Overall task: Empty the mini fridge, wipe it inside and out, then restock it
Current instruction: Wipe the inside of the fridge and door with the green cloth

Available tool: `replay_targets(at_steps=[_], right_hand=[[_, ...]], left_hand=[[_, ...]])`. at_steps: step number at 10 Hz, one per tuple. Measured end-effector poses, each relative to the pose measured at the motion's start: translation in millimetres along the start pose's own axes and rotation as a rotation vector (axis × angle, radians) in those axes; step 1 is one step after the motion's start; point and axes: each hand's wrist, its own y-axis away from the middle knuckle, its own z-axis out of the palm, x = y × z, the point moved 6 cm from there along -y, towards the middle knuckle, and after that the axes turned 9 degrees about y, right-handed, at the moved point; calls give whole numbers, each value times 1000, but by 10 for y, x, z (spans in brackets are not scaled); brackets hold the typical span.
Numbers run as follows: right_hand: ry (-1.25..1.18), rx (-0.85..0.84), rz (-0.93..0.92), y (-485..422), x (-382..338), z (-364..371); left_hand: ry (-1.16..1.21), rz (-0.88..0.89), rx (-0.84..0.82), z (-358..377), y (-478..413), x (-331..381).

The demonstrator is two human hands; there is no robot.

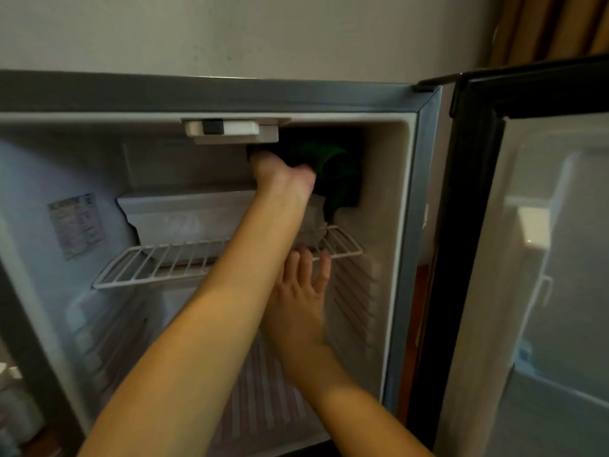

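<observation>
The mini fridge (pixel 425 192) stands with its door (pixel 543 258) swung wide. The left hand (pixel 283 173) clutches a dark green cloth (pixel 339 176) against the upper right corner inside, wiping, I judge, while the right hand (pixel 300 298), fingers straight, touches the wire shelf (pixel 158 265) — likely steadying it. A white tray (pixel 184 219) sits on that shelf.

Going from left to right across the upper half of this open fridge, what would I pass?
label sticker on the left inner wall → white control box with a dark switch → left hand → dark green cloth that it grips → open door
</observation>
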Motion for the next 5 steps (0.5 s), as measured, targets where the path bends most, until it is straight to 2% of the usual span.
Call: replay_targets(at_steps=[1, 2, 3, 4, 5], right_hand=[[-47, -47, 7, 11, -27, 38], [-125, -139, 15, 38, -134, 114], [-131, -106, 13, 49, -105, 123], [-20, 5, -2, 18, -31, 7], [26, -10, 1, -5, -5, 8]], left_hand=[[118, -59, -48, -62, 105, -78], [61, -205, -92, -48, 425, -367], [159, -199, -89, 53, 307, -323], [185, -19, 25, 47, 51, -136], [190, 55, 46, 18, -102, -22]])
